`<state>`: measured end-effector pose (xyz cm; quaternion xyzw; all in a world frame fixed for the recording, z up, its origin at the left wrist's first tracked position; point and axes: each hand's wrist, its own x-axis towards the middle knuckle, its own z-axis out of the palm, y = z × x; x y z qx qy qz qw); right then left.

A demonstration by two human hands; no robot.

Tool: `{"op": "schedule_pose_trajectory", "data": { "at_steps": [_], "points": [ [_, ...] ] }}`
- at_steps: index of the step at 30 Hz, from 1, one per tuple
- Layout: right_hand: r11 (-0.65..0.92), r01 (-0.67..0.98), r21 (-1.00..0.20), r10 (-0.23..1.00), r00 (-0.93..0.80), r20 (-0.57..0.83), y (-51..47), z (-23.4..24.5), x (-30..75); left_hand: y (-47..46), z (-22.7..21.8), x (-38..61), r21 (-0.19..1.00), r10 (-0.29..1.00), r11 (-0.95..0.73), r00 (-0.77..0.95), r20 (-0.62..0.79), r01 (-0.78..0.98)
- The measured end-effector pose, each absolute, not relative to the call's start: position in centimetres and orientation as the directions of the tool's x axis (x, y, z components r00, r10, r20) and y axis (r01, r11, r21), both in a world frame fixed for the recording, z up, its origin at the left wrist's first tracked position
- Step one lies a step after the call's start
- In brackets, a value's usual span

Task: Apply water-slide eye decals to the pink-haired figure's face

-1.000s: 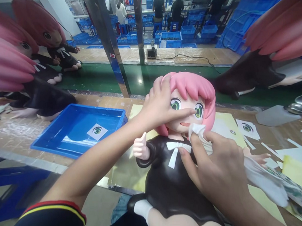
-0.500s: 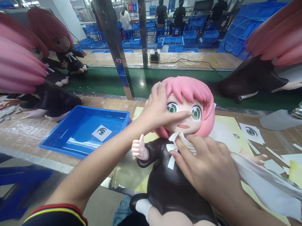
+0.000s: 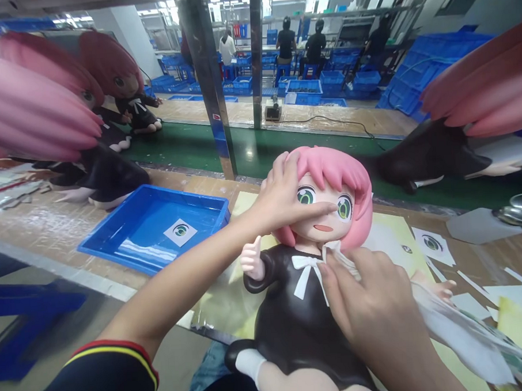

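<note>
A large pink-haired figurine [image 3: 301,315] in a black dress with a white bow leans back in front of me, its green eyes showing. My left hand [image 3: 282,197] grips its head, fingers over the hair at one side and thumb across the face below the eyes. Bunched in my right hand [image 3: 373,294] is a white cloth [image 3: 470,336], its loose end trailing to the right. The bunched part is close to the figurine's collar, beside the bow. Whether it touches there is hidden by my fingers.
A blue tray [image 3: 116,239] holds an eye decal [image 3: 180,231]. Another decal [image 3: 431,243] and paper strips lie to the right, near a white container [image 3: 474,226] with a metal top. More figurines stand left and right along the green belt [image 3: 185,147]. Several people sit far behind.
My right hand and the cloth have moved right, off the bow, which now shows fully. My left hand stays on the head. The view has tilted up slightly.
</note>
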<state>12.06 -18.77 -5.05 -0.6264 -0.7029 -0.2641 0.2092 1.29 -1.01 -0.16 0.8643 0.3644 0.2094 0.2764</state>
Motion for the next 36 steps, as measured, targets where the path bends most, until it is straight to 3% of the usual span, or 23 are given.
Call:
{"op": "schedule_pose_trajectory", "data": {
  "at_steps": [2, 7, 13, 22, 24, 27, 31, 34, 36],
  "points": [
    [0.093, 0.993, 0.075, 0.721, -0.119, 0.683, -19.0, -5.0, 12.3, -1.1, -0.1, 1.4, 0.640, 0.742, -0.578, 0.653, 0.153, 0.506],
    [-0.066, 0.971, 0.230, 0.734, -0.109, 0.670, -18.5, -5.6, 12.2, -0.8, -0.8, 1.3, 0.640, 0.753, -0.577, 0.634, 0.176, 0.508],
    [-0.075, 0.949, 0.305, 0.749, -0.149, 0.646, -17.9, -6.3, 12.3, -0.7, -1.5, 1.2, 0.612, 0.751, -0.606, 0.619, 0.230, 0.508],
    [0.102, 0.979, 0.179, 0.793, -0.188, 0.579, -17.9, -5.9, 12.1, -1.2, -1.2, 1.6, 0.582, 0.760, -0.611, 0.604, 0.241, 0.536],
    [0.149, 0.980, 0.135, 0.762, -0.201, 0.616, -18.3, -6.0, 12.4, -1.2, -1.3, 1.8, 0.566, 0.762, -0.614, 0.599, 0.245, 0.550],
    [0.060, 0.987, 0.149, 0.711, -0.147, 0.688, -18.5, -6.2, 12.8, -1.2, -1.3, 2.2, 0.528, 0.764, -0.620, 0.600, 0.238, 0.581],
    [-0.076, 0.975, 0.209, 0.766, -0.078, 0.638, -18.2, -6.1, 12.4, -0.8, -1.5, 2.5, 0.481, 0.746, -0.649, 0.616, 0.251, 0.590],
    [0.010, 1.000, 0.028, 0.790, -0.025, 0.613, -18.6, -5.1, 12.3, -0.1, -1.9, 2.3, 0.463, 0.700, -0.706, 0.630, 0.337, 0.537],
    [0.196, 0.972, -0.130, 0.784, -0.075, 0.616, -20.1, -4.2, 12.8, 0.6, -2.3, 2.1, 0.442, 0.671, -0.739, 0.619, 0.409, 0.509]
  ]
}}
